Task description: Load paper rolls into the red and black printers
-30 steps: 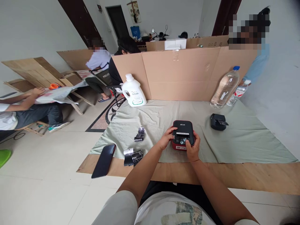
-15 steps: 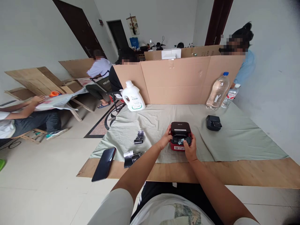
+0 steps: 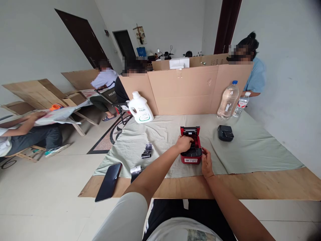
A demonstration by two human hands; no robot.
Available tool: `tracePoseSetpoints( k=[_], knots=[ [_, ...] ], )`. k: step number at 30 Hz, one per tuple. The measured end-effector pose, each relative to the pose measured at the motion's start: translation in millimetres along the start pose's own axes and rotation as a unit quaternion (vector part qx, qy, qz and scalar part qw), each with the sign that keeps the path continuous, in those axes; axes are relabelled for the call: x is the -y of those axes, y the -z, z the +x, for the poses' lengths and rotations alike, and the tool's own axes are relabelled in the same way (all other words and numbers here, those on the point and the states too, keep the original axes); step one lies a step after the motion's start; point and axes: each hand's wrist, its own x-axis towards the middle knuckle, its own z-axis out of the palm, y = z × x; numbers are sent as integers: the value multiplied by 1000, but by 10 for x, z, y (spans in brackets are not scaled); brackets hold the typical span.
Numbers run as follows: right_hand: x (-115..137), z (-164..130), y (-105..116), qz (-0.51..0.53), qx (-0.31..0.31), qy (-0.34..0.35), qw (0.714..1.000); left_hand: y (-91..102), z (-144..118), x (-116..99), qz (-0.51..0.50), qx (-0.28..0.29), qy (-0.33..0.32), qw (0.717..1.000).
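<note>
Red printer [image 3: 192, 154] sitting open beneath my left fingers [image 3: 190, 141], their grip unclear, my right fingers [image 3: 205, 156] resting uncurled alongside.

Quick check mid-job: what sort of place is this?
Likely a room in a home serving as a makeshift workspace: a cloth-covered table, a cardboard divider, and mirrored handlebars farther back.

Counted at the table [image 3: 240, 185]: one red device [image 3: 191, 160], worked by two hands, one left hand [image 3: 185, 144] and one right hand [image 3: 207, 163]; one phone [image 3: 108, 182]; one small black box [image 3: 225, 133]; one white jug [image 3: 140, 108]; two clear bottles [image 3: 227, 102]; one cloth [image 3: 255, 152]. At least two rolls [image 3: 146, 153] were visible, one partly hidden by a forearm. Co-workers [image 3: 257, 75] numbered at least four.
</note>
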Motion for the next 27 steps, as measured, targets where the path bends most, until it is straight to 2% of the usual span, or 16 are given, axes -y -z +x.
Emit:
tracePoseSetpoints(
  k=[3,8,12,16,19,22,24,27],
  knots=[
    [-28,-2,-5,-5,3,-6,1000,-112,231,-28,41,60,38,997],
    [-13,14,6,-26,-13,-27,999,-194,395,-91,75,76,72,992],
    [-21,18,11,-27,-15,-23,999,-59,281,-173,81,72,60,992],
    [-24,26,9,-28,-24,-18,999,164,24,-250,52,83,27,995],
    [-15,25,20,-34,-27,-19,999,495,-234,-261,-81,122,-5,989],
    [-5,20,35,-40,-25,-22,999,1050,-516,-141,-183,220,46,957],
    [4,17,38,-47,-26,-20,998,1482,-711,43,-159,244,114,950],
    [22,16,36,-72,-32,-9,997,2035,-1001,453,-90,226,222,944]
  ],
)
